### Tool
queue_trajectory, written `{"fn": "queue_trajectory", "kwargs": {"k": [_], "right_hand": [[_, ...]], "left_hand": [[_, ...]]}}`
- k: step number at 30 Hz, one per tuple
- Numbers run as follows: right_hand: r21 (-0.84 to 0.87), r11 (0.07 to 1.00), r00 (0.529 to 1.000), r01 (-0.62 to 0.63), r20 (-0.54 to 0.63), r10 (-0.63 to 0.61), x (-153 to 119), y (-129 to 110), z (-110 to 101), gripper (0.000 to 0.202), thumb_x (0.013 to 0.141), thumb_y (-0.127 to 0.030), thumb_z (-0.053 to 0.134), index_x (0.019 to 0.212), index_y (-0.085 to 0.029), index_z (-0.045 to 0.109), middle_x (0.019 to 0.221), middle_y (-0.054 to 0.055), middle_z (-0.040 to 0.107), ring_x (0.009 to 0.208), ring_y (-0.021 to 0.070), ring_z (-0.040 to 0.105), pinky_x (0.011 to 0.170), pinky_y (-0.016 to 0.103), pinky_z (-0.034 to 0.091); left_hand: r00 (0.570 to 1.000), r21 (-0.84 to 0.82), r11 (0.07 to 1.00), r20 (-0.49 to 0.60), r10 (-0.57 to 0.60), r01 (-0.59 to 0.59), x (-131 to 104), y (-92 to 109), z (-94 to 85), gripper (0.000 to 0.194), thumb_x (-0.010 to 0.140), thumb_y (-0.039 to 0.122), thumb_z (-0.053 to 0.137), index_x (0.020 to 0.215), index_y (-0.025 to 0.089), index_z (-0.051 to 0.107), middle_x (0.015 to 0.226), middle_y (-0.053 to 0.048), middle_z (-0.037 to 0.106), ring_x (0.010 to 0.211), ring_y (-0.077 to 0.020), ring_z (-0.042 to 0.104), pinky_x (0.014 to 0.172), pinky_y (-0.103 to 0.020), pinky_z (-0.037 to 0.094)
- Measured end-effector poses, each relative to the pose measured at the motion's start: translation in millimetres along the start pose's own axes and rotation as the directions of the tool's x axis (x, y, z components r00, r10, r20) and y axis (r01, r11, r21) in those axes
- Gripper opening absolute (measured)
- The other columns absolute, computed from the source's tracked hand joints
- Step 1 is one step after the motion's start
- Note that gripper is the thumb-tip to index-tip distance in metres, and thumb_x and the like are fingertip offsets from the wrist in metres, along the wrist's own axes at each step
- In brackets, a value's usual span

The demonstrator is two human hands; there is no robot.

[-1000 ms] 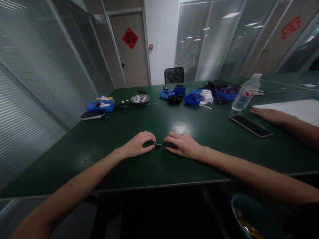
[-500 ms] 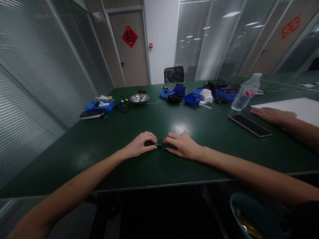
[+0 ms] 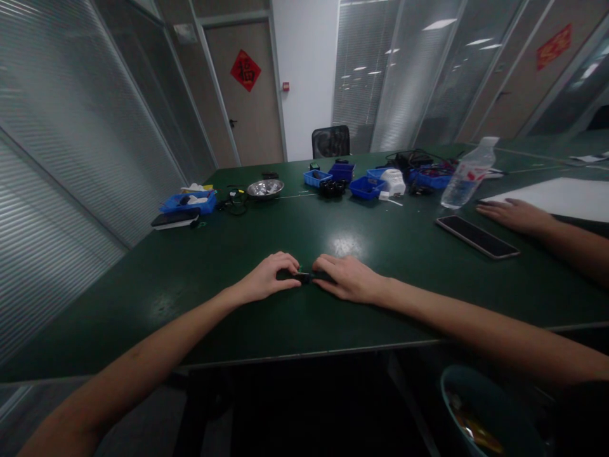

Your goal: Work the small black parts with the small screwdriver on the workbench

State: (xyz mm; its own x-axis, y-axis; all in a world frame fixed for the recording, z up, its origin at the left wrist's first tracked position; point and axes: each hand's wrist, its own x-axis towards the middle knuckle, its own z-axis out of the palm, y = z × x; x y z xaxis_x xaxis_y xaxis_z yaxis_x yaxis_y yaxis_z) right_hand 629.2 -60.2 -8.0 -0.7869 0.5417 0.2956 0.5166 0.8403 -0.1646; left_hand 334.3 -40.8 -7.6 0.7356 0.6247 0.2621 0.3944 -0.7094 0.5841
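Near the front middle of the green table point(image 3: 228, 330), my left hand point(image 3: 269, 277) pinches a small dark piece point(image 3: 303, 277) between thumb and fingers. The piece shows a thin light edge and a bit of green, but it is too small to name. My right hand point(image 3: 349, 279) rests on the table just to its right, fingers curled, thumb and fingertips at the piece's right end. Whatever lies inside the right fingers is dark and cannot be made out.
Another person's hand point(image 3: 516, 214) lies by white paper point(image 3: 561, 195) at right. Nearby are a phone point(image 3: 477, 237) and a water bottle point(image 3: 469, 174). Blue trays point(image 3: 367, 188), a metal bowl point(image 3: 265, 189) and a blue basket point(image 3: 189, 202) stand farther back. A bin point(image 3: 485, 406) sits below the edge.
The small piece has turned a little between my hands; its light edge and a green bit now show. Its right end now meets my right fingertips. Both hands stay in nearly the same place.
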Motion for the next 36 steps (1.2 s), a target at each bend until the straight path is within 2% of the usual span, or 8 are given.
{"fn": "queue_trajectory", "kwargs": {"k": [5, 14, 19, 23, 27, 30, 32, 36], "right_hand": [[-0.009, 0.998, 0.997, -0.065, 0.031, 0.065, 1.4, -0.4, 0.5, 0.024, 0.112, -0.038, 0.051, 0.127, -0.019, 0.053, 0.101, 0.007, 0.072, 0.067, 0.0172, 0.061, 0.064, 0.031, 0.035], [0.004, 0.994, 0.994, -0.108, 0.008, 0.108, -0.3, -0.6, -0.2, 0.028, 0.112, -0.042, 0.05, 0.127, -0.019, 0.054, 0.087, 0.004, 0.072, 0.063, 0.0177, 0.059, 0.063, 0.031, 0.033], [0.062, 0.956, 0.951, -0.286, -0.107, 0.291, -0.1, 10.4, -1.4, 0.03, 0.113, -0.046, 0.049, 0.125, -0.02, 0.057, 0.091, 0.006, 0.074, 0.073, 0.0212, 0.065, 0.068, 0.032, 0.04], [0.023, 0.936, 0.927, -0.352, -0.128, 0.352, -2.0, 31.2, -9.1, 0.036, 0.116, -0.048, 0.043, 0.126, -0.021, 0.064, 0.108, 0.01, 0.077, 0.089, 0.0242, 0.07, 0.075, 0.034, 0.046], [-0.072, 0.912, 0.912, -0.404, -0.109, 0.395, -4.5, 62.0, -17.6, 0.041, 0.115, -0.052, 0.041, 0.13, -0.021, 0.066, 0.113, 0.01, 0.078, 0.09, 0.0251, 0.071, 0.072, 0.033, 0.046], [-0.204, 0.88, 0.903, -0.43, -0.089, 0.42, -3.1, 88.4, -29.3, 0.042, 0.114, -0.052, 0.042, 0.129, -0.021, 0.066, 0.118, 0.012, 0.077, 0.09, 0.0267, 0.071, 0.07, 0.033, 0.044], [-0.303, 0.848, 0.897, -0.435, -0.061, 0.438, -1.4, 106.8, -39.9, 0.044, 0.112, -0.053, 0.044, 0.132, -0.02, 0.065, 0.126, 0.015, 0.075, 0.087, 0.027, 0.071, 0.068, 0.033, 0.043], [-0.389, 0.784, 0.864, -0.483, -0.067, 0.499, -0.7, 142.4, -52.9, 0.046, 0.112, -0.052, 0.043, 0.135, -0.018, 0.064, 0.125, 0.018, 0.074, 0.09, 0.0299, 0.071, 0.074, 0.036, 0.045]], "left_hand": [[1.0, -0.012, 1.0, -0.003, 0.015, -0.015, -0.2, -1.3, -0.3, 0.021, 0.1, 0.038, 0.078, 0.099, 0.018, 0.072, 0.122, -0.01, 0.074, 0.118, -0.0261, 0.066, 0.106, -0.043, 0.048], [1.0, -0.018, 1.0, -0.005, 0.011, -0.011, -1.7, 0.4, -1.5, 0.02, 0.1, 0.038, 0.078, 0.102, 0.018, 0.074, 0.123, -0.01, 0.073, 0.118, -0.0263, 0.066, 0.107, -0.044, 0.049], [1.0, 0.0, 1.0, 0.02, 0.012, -0.012, -3.9, 1.8, -2.8, 0.02, 0.102, 0.039, 0.075, 0.109, 0.02, 0.077, 0.127, -0.011, 0.072, 0.121, -0.0269, 0.065, 0.109, -0.047, 0.049], [1.0, 0.056, 0.998, 0.022, 0.022, -0.023, -5.1, 7.5, -2.4, 0.02, 0.105, 0.038, 0.071, 0.114, 0.021, 0.075, 0.137, -0.013, 0.069, 0.131, -0.0289, 0.063, 0.114, -0.05, 0.047], [0.995, 0.102, 0.993, 0.078, 0.058, -0.065, -2.6, 17.3, -2.2, 0.018, 0.109, 0.035, 0.064, 0.121, 0.023, 0.071, 0.159, -0.013, 0.058, 0.152, -0.0301, 0.049, 0.124, -0.054, 0.039], [0.988, 0.114, 0.989, 0.137, 0.075, -0.091, -0.4, 19.2, -1.9, 0.018, 0.112, 0.032, 0.058, 0.125, 0.023, 0.066, 0.166, -0.014, 0.053, 0.159, -0.0289, 0.042, 0.127, -0.054, 0.034], [0.988, 0.126, 0.989, 0.146, 0.057, -0.076, -0.7, 15.7, -2.8, 0.019, 0.114, 0.032, 0.054, 0.125, 0.022, 0.065, 0.164, -0.016, 0.055, 0.157, -0.0286, 0.047, 0.128, -0.055, 0.033], [0.994, 0.18, 0.983, 0.11, 0.008, -0.028, -10.3, -4.8, -15.7, 0.023, 0.114, 0.037, 0.052, 0.126, 0.022, 0.064, 0.159, -0.016, 0.06, 0.151, -0.0275, 0.053, 0.129, -0.056, 0.028]]}}
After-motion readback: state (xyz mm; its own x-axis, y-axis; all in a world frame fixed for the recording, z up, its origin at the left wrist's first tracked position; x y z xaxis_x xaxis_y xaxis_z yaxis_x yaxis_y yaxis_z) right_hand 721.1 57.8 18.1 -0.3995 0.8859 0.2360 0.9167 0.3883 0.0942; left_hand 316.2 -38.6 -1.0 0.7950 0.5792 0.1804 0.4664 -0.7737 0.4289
